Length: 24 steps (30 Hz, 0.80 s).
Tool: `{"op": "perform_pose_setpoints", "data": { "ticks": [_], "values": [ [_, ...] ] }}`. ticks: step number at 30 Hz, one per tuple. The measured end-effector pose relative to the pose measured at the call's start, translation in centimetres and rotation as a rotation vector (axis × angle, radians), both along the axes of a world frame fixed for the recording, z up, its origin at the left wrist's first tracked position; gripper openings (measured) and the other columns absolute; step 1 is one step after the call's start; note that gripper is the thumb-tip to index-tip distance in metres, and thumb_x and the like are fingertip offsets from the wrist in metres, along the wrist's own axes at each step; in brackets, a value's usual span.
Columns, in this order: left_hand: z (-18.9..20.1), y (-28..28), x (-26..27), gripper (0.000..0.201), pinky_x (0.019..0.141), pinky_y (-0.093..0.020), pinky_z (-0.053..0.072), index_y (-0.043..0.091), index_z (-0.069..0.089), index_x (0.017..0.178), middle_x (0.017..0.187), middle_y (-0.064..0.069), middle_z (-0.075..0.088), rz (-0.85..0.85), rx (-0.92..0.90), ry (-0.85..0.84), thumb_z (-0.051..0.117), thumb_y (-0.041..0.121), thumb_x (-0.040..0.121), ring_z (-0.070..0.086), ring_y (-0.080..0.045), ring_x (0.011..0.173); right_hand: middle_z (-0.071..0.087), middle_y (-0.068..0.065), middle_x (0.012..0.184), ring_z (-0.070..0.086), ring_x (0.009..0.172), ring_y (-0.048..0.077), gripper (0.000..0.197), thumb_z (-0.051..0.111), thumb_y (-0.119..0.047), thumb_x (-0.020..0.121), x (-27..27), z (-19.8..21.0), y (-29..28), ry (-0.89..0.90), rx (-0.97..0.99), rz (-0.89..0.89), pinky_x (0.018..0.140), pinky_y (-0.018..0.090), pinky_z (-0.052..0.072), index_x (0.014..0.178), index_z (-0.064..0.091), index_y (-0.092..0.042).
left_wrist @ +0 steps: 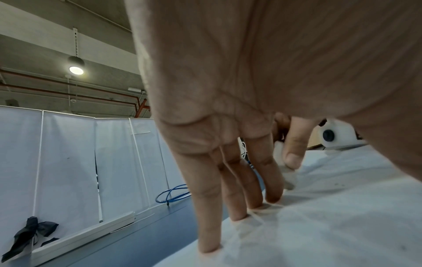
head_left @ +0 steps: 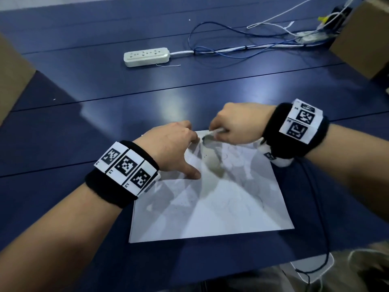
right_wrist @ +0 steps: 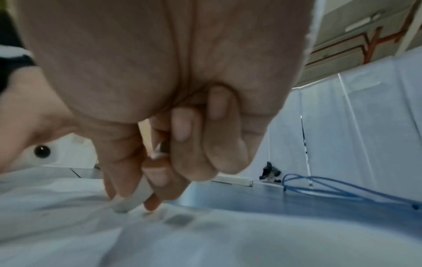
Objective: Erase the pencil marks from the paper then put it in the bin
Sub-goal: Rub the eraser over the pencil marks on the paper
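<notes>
A white sheet of paper (head_left: 221, 207) with faint pencil marks lies on the blue table (head_left: 84, 123). My left hand (head_left: 174, 148) presses the paper's far left part with straight, spread fingers (left_wrist: 228, 189). My right hand (head_left: 235, 125) pinches a white eraser (head_left: 216, 131) between thumb and fingers. The eraser's tip (right_wrist: 128, 202) touches the paper (right_wrist: 205, 234) near its far edge, beside a dark smudge (right_wrist: 178, 219). The same eraser (left_wrist: 285, 168) shows just past my left fingers. No bin is in view.
A white power strip (head_left: 146, 56) lies beyond the paper, with blue and white cables (head_left: 242, 45) running to the right. Cardboard boxes stand at the far right (head_left: 366, 39) and far left (head_left: 12, 81). White partition screens (left_wrist: 68, 162) close off the table's far side.
</notes>
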<state>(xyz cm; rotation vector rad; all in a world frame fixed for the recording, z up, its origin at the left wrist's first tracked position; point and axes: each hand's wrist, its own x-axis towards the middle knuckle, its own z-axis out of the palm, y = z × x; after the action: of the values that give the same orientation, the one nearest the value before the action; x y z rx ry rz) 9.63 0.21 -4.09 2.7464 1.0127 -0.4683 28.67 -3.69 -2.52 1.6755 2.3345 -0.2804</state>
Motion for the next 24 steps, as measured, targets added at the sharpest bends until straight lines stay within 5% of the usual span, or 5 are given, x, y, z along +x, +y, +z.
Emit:
{"op": "perform_pose_setpoints", "data": {
  "ticks": [2, 7, 13, 18, 24],
  "values": [
    [0.0, -0.1, 0.0, 0.079, 0.073, -0.039, 0.053, 0.028, 0.06, 0.117, 0.102, 0.009, 0.045, 0.006, 0.003, 0.004, 0.072, 0.076, 0.054, 0.053, -0.015, 0.092, 0.069, 0.008, 0.09, 0.061, 0.084, 0.03, 0.028, 0.047, -0.035, 0.094, 0.1, -0.2, -0.5, -0.006, 0.024, 0.029, 0.07, 0.037, 0.053, 0.104, 0.068, -0.019],
    [-0.1, -0.1, -0.1, 0.074, 0.071, -0.039, 0.053, 0.026, 0.06, 0.107, 0.101, 0.01, 0.044, 0.016, 0.007, 0.009, 0.072, 0.077, 0.054, 0.051, -0.014, 0.087, 0.056, 0.002, 0.065, 0.05, 0.06, 0.012, 0.029, 0.05, -0.043, 0.096, -0.6, 0.6, -4.6, 0.161, -0.288, 0.13, 0.058, 0.033, 0.043, 0.089, 0.064, -0.019],
    [0.1, -0.2, 0.0, 0.075, 0.075, -0.039, 0.052, 0.031, 0.06, 0.115, 0.106, 0.013, 0.044, 0.013, -0.012, 0.001, 0.073, 0.075, 0.056, 0.049, -0.012, 0.091, 0.07, 0.009, 0.095, 0.062, 0.091, 0.034, 0.034, 0.043, -0.041, 0.094, 1.2, -0.3, 0.1, -0.037, 0.019, -0.027, 0.074, 0.04, 0.054, 0.106, 0.067, -0.021],
    [0.0, -0.1, -0.1, 0.074, 0.069, -0.038, 0.052, 0.026, 0.06, 0.105, 0.101, 0.009, 0.045, 0.016, 0.017, 0.011, 0.071, 0.078, 0.054, 0.052, -0.015, 0.088, 0.053, 0.003, 0.063, 0.048, 0.059, 0.016, 0.026, 0.049, -0.038, 0.097, -0.3, 0.3, -4.6, 0.169, -0.24, 0.15, 0.059, 0.037, 0.045, 0.084, 0.058, -0.017],
    [-0.1, -0.1, -0.1, 0.073, 0.073, -0.038, 0.051, 0.031, 0.06, 0.113, 0.103, 0.011, 0.045, 0.019, -0.009, -0.011, 0.074, 0.074, 0.055, 0.051, -0.013, 0.092, 0.07, 0.007, 0.091, 0.062, 0.089, 0.033, 0.031, 0.045, -0.039, 0.093, 1.0, -0.1, -0.2, -0.03, 0.01, -0.025, 0.073, 0.036, 0.054, 0.105, 0.068, -0.022]
  ]
}}
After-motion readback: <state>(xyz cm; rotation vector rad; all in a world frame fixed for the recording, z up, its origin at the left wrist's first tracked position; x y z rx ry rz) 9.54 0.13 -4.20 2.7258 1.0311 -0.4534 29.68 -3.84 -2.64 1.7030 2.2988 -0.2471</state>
